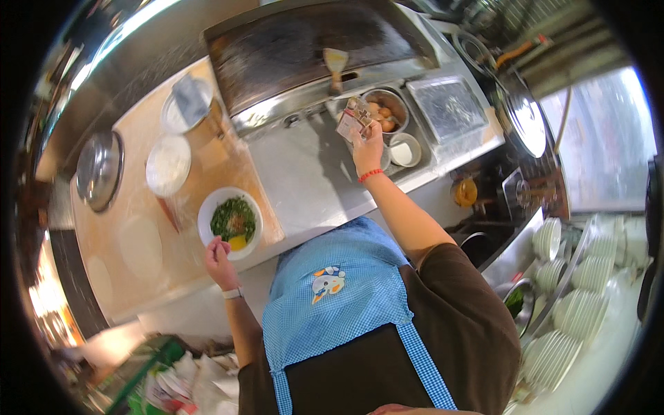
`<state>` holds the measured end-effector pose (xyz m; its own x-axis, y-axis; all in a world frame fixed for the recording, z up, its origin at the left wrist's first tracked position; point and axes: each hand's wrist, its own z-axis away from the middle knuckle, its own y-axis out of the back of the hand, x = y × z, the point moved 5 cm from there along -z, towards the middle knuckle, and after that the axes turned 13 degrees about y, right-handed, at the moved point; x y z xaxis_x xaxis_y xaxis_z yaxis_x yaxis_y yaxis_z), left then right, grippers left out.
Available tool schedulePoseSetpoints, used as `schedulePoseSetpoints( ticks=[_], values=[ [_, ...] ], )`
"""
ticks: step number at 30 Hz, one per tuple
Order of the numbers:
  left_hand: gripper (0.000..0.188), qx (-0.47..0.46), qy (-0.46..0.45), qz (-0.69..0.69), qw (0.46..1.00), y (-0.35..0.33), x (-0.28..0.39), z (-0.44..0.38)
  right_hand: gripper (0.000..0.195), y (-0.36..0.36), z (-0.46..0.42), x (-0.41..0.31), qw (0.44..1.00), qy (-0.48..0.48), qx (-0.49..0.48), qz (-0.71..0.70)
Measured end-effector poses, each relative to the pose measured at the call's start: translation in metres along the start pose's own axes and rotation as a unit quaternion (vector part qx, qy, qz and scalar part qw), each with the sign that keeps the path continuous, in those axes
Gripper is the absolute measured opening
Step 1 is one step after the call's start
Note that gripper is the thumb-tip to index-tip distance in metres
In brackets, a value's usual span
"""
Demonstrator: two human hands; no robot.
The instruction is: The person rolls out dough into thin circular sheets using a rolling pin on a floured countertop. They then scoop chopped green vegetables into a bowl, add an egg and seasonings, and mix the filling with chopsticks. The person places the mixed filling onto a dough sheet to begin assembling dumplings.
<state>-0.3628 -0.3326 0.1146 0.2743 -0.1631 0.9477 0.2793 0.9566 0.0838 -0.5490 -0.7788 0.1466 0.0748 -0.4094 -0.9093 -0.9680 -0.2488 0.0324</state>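
My right hand (367, 150), with a red bead bracelet at the wrist, grips a small printed packet (355, 119). The packet is over the near left side of a metal pot of brown eggs (386, 112), hiding part of it. Just below the pot is a small cup of white powder or granules (403, 152). My left hand (220, 264) is at the near rim of a white bowl (206, 207), its fingertips drawn together with nothing visible in them. Chopped greens (228, 213), a brownish seasoning (237, 224) and yellow egg (237, 243) lie in the bowl.
Flattened dough rounds (140, 248) lie on the floured wooden board (194, 259), near a metal lid or basin (99, 171) and a bowl of white flour or dough (168, 166). Beyond the counter is a flat griddle (306, 46), with a scraper (336, 65) at its edge. Stacked plates (552, 360) stand right.
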Motion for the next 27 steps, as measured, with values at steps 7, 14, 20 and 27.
schedulePoseSetpoints(
  ticks=[7,14,20,27],
  values=[
    [0.019,-0.194,-0.015,-0.120,0.973,-0.130,0.029,0.010,0.052,0.027,-0.022,0.020,0.987,0.085,0.038,0.130],
    [0.029,-0.344,0.006,-0.285,0.895,-0.243,-0.004,0.029,0.046,0.154,-0.005,-0.010,0.972,0.143,0.028,0.182],
    [0.030,-0.371,0.007,-0.464,0.805,-0.307,-0.037,0.040,0.026,0.380,0.039,0.099,0.929,-0.073,0.298,0.207],
    [0.034,-0.334,0.174,-0.560,0.738,-0.285,-0.100,0.013,0.026,0.484,0.080,0.245,0.883,-0.367,0.166,0.241]
  ],
)
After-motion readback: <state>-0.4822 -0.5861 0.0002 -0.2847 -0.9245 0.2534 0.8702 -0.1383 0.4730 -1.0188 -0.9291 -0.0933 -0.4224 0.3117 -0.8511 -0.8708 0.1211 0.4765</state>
